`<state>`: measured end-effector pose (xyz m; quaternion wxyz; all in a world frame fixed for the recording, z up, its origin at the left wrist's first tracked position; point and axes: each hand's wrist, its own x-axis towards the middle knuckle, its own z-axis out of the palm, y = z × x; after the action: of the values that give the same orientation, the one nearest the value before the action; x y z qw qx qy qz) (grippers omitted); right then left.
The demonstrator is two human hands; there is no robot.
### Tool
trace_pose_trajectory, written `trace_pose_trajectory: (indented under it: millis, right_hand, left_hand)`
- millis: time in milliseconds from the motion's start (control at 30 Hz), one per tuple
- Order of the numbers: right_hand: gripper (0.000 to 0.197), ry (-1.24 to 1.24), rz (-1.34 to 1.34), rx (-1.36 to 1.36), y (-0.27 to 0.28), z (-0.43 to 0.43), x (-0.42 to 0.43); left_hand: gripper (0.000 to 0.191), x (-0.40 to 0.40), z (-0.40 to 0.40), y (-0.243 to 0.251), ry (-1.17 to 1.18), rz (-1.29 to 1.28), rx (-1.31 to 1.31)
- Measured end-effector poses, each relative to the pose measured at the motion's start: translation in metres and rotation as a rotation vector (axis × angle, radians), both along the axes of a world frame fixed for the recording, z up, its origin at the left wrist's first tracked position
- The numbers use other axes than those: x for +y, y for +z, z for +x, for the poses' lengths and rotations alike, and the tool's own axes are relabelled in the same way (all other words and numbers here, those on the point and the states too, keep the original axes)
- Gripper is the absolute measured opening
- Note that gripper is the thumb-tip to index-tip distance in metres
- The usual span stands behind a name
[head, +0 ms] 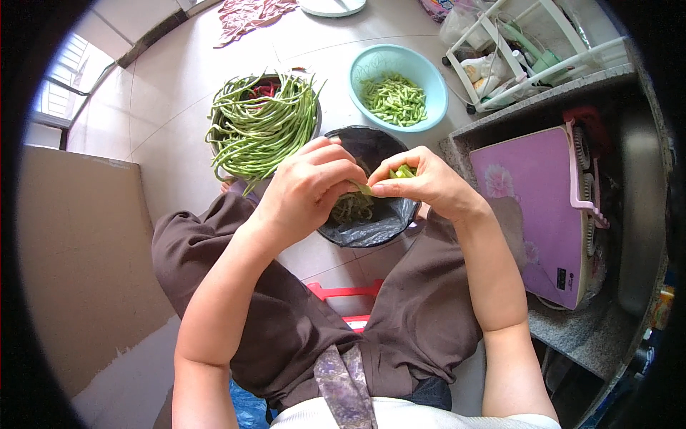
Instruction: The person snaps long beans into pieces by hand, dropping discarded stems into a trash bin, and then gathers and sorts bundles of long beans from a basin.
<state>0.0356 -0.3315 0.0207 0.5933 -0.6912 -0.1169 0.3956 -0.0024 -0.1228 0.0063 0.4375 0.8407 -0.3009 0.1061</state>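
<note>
Above a bin lined with a black plastic bag (370, 222), my two hands meet at a green bean piece (363, 187). My left hand (321, 182) pinches one end of it. Thumb and forefinger of my right hand (423, 179) grip the other end, while several cut bean pieces (403, 171) rest in that palm. Stringy bean trimmings (351, 208) lie inside the bin. Whole long beans (262, 128) heap over a dark round container beyond my left hand, with something red among them. A light-blue plastic basin (442, 102) holds short bean pieces (396, 99).
A pink flowered panel with knobs (528, 198) leans in a stone-edged recess at right. Behind it stands a white rack (509, 48) with bags and bottles. A large cardboard sheet (80, 257) is at left. Part of a red plastic stool (345, 291) shows between my legs. A crumpled cloth (252, 19) lies on the floor.
</note>
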Motion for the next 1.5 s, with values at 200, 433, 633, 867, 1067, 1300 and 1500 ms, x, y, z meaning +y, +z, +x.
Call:
trace_pose_trajectory:
  millis: [200,433,633,867,1067,1300,1500]
  right_hand:
    - [0.013,0.076,-0.346,-0.586,-0.005,-0.006,0.007]
    - [0.01,-0.022,-0.426,-1.116,-0.007,-0.017,0.021]
    - [0.007,-0.192,-0.238,-0.937,-0.012,-0.009,0.017]
    - [0.006,-0.531,0.284,-0.074,-0.017,0.004,0.01]
    - [0.015,-0.751,0.928,0.334,-0.027,0.025,-0.013]
    - [0.021,-0.42,0.293,0.023,-0.016,0.0,0.016]
    - [0.01,-0.362,0.128,-0.23,-0.015,-0.008,0.022]
  left_hand:
    - [0.01,0.0,-0.004,-0.006,0.024,0.214,-0.006]
    - [0.006,-0.013,-0.008,-0.015,0.265,0.19,-0.024]
    - [0.01,-0.019,-0.008,-0.01,0.409,0.037,0.175]
    - [0.012,-0.023,-0.012,-0.011,0.339,-0.274,0.565]
    - [0.021,-0.016,-0.011,-0.015,0.14,-0.803,0.997]
    - [0.025,-0.014,-0.011,-0.008,0.147,-0.975,1.207]
    - [0.026,-0.012,-0.01,-0.013,0.116,-0.931,1.207]
